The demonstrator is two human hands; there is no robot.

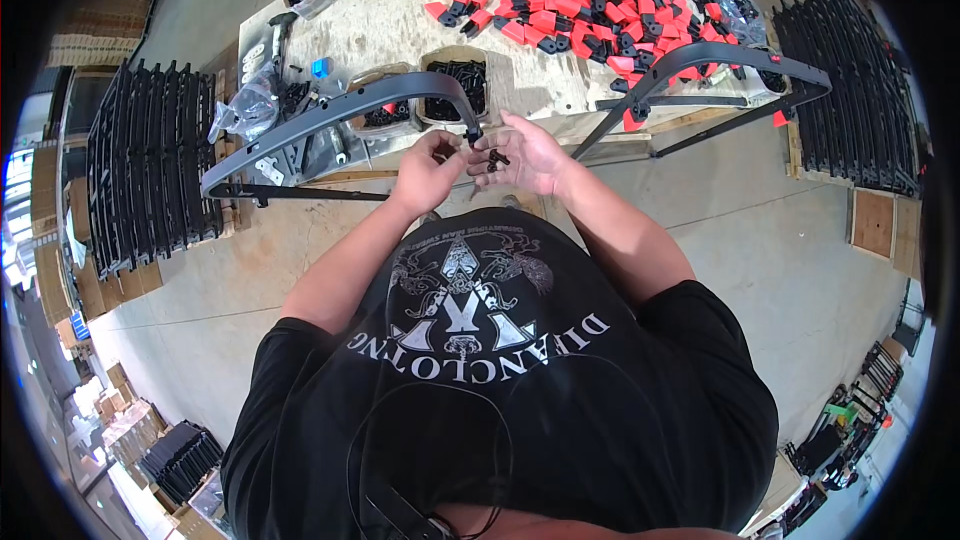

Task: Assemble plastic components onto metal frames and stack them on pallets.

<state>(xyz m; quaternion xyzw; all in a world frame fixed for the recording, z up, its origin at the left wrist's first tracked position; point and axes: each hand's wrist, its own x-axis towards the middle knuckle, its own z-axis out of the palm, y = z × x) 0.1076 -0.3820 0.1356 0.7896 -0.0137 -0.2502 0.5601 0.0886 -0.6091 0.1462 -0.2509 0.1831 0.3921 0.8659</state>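
Observation:
My right hand is turned palm up with its fingers loosely stretched, and a few small black bolts lie on its fingers. Close beside it, my left hand has its fingers curled in a pinch; whatever is in them is hidden. Just above both hands is the lower end of a bent black metal frame, which juts over the table's near edge on the left. A second black frame of like shape rests at the right of the table.
On the wooden table lies a heap of red-and-black plastic pieces. Containers of black bolts stand near its front edge, a hammer and plastic bag to the left. Stacked black frames flank the left; more frames stand right.

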